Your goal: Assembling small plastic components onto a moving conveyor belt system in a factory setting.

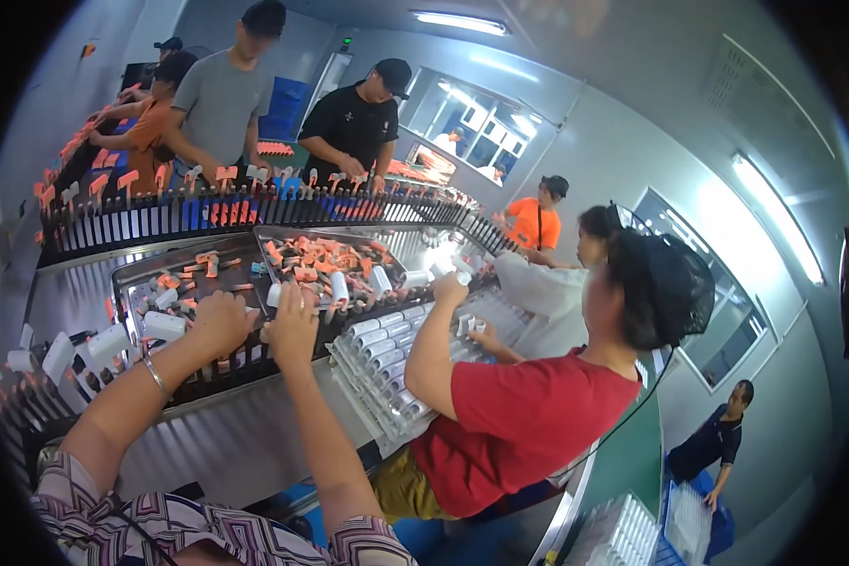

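One black-slatted line (pixel 219 374), apparently done at near left with white casings (pixel 108 347) in place; farther off, a metal tray (pixel 335 236) with loose orange pieces (pixel 323 258) left; left hand (pixel 224 323) curled, contents hidden; right hand (pixel 293 327) seemingly pinching a white piece (pixel 274 295) near the tray.

We noted: table (pixel 245 434), smooth, reflective metal; tray (pixel 151 267), shiny metal; white pieces (pixel 165 325), smooth, glossy plastic by look; orange pieces (pixel 304 255), matt plastic; bracelet (pixel 157 375), polished metal; red shirt (pixel 538 415), matt cloth.

Left hand (pixel 222 323), right hand (pixel 294 327) curled; 2 forearms (pixel 328 434) outstretched.
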The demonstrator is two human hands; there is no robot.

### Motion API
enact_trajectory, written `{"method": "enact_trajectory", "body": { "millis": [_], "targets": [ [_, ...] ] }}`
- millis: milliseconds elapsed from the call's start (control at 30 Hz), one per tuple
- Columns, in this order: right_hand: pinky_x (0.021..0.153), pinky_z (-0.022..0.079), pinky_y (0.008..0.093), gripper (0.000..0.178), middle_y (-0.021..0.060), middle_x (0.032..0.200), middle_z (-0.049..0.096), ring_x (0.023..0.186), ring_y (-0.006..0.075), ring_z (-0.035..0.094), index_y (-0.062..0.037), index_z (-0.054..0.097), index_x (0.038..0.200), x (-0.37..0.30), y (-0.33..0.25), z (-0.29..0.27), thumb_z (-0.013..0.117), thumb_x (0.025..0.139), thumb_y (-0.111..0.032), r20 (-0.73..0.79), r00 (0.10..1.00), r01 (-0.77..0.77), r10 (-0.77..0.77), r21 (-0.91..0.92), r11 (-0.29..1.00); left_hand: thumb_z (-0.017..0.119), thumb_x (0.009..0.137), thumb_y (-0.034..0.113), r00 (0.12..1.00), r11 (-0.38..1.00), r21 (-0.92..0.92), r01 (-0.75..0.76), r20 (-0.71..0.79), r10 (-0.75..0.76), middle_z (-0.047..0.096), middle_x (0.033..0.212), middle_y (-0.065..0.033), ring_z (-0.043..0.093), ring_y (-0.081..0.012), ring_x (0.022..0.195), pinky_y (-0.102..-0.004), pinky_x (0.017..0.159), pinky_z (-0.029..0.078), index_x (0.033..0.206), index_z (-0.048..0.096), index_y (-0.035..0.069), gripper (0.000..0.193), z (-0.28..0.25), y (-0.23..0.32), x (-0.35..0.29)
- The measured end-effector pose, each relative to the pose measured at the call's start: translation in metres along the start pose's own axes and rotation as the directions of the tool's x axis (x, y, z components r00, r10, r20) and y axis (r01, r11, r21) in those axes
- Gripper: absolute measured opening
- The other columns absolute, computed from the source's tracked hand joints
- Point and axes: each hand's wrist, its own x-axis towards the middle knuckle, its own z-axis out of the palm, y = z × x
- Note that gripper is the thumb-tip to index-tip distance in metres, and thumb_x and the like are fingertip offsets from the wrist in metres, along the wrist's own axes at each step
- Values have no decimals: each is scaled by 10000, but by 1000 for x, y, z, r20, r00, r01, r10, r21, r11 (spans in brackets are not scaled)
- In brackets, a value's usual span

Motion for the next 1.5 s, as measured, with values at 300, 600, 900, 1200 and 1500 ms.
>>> {"method": "enact_trajectory", "body": {
  "millis": [300, 600, 900, 1200, 1500],
  "targets": [
    [900, 469, 404, 878, 65, 1399, 431, 1333, 266, 376, -58, 364, 1429, -62, -82, -43, 787, 687, -258, -48, 999, 27, -26, 27, 999, 546, 924, 366, 970, 990, 42, -134, -198, 139, 621, 798, -134, 604, -306, 770, -457, 666, 475, 839, 597, 50, 331, -35, -49, -97],
    [896, 476, 413, 814, 62, 1378, 442, 1347, 260, 364, -75, 384, 1421, -125, -210, -85, 760, 713, -213, -46, 999, 31, -28, 74, 997, 599, 885, 426, 969, 996, -49, -70, -239, 57, 632, 829, -197, 619, -362, 802, -470, 707, 478, 874, 601, 11, 415, -103, -118, -214],
    [863, 472, 462, 621, 160, 1159, 563, 1110, 354, 527, -10, 493, 1231, -140, -379, -118, 753, 756, -314, 62, 998, 13, -31, 275, 961, 666, 794, 500, 946, 997, -83, 8, -323, -34, 648, 809, -178, 640, -348, 782, -468, 672, 497, 830, 668, 47, 455, -155, -256, -294],
    [965, 380, 503, 805, 121, 1449, 416, 1316, 310, 413, -46, 364, 1423, -162, -495, -83, 745, 761, -301, -82, 951, 308, -297, 311, 899, 645, 830, 447, 928, 998, 46, 51, -372, -30, 648, 864, -106, 617, -285, 853, -441, 871, 429, 1007, 655, 10, 472, -171, -396, -397],
    [938, 430, 531, 777, 206, 1356, 476, 1233, 377, 479, 14, 327, 1419, -122, -434, -24, 679, 836, -361, 111, 990, -81, 84, -32, 996, 685, 802, 291, 772, 946, -135, -296, -616, 155, 550, 1255, -176, 474, -341, 1243, -454, 1064, 358, 1179, 560, -21, 505, -200, -394, -352]
  ]
}}
